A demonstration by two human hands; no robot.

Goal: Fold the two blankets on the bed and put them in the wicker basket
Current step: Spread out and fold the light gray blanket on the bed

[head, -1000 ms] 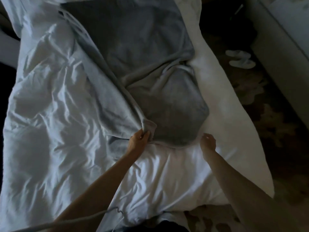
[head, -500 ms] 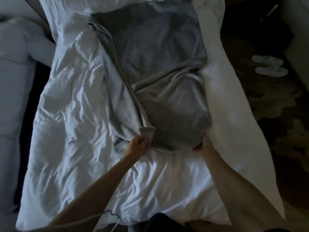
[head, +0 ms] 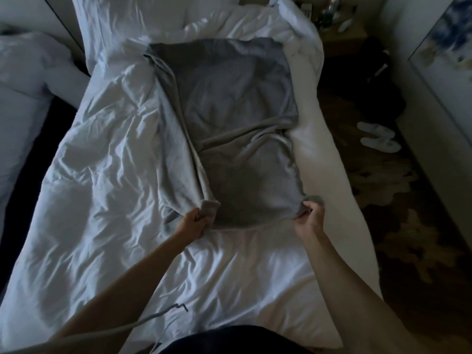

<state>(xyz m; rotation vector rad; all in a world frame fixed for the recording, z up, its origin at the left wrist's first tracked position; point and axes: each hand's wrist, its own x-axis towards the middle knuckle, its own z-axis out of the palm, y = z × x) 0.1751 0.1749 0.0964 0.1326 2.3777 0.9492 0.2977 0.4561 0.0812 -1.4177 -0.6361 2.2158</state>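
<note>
A grey blanket [head: 229,118] lies lengthwise on the white bed [head: 107,187], folded roughly in half with a crease across its middle. My left hand [head: 192,222] grips its near left corner, where the cloth is bunched. My right hand [head: 310,218] grips the near right corner, lifted a little off the bed. Only one blanket is plain to see. No wicker basket is in view.
A crumpled white duvet covers the bed, with pillows [head: 132,19] at its head. A second bed [head: 23,80] stands to the left. On the dark patterned floor to the right lie white slippers [head: 378,136]; a nightstand [head: 342,34] with small items stands beyond.
My right hand has gone from touching the blanket's near edge to gripping its right corner and pulling it outward. The near edge is stretched straighter. The view has tilted up toward the head of the bed.
</note>
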